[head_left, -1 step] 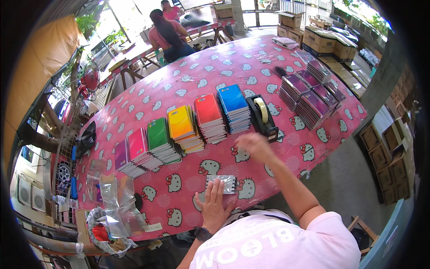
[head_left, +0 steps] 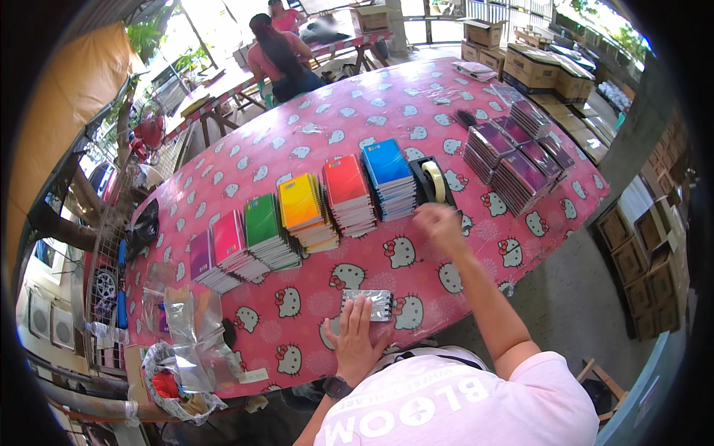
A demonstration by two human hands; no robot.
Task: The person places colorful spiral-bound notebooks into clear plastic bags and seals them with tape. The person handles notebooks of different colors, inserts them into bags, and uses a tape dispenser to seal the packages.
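My left hand (head_left: 355,334) lies with its fingers stretched out on a small spiral-bound notebook pack (head_left: 379,305) in clear plastic wrap, near the table's front edge. Part of the pack is hidden under the fingers. At the near end of a black tape dispenser (head_left: 429,175) with a pale roll of tape, my right hand (head_left: 444,229) has its fingers curled in. What they hold, if anything, cannot be made out. Just left of the dispenser stands a stack of blue notebooks (head_left: 388,163). Further left are stacks in red (head_left: 346,178), yellow (head_left: 300,201), green (head_left: 264,218), pink (head_left: 228,234) and purple (head_left: 201,253).
Wrapped purple notebook bundles (head_left: 513,156) stand at the right of the pink patterned table (head_left: 335,141). Clear plastic sleeves (head_left: 195,327) and a plastic-lined bin (head_left: 167,386) are at the left front. Two people sit at a far table; cardboard boxes (head_left: 532,65) stand beyond.
My right hand has moved a little to the right, to the near end of the tape dispenser. My left hand has stayed on the wrapped notebook pack.
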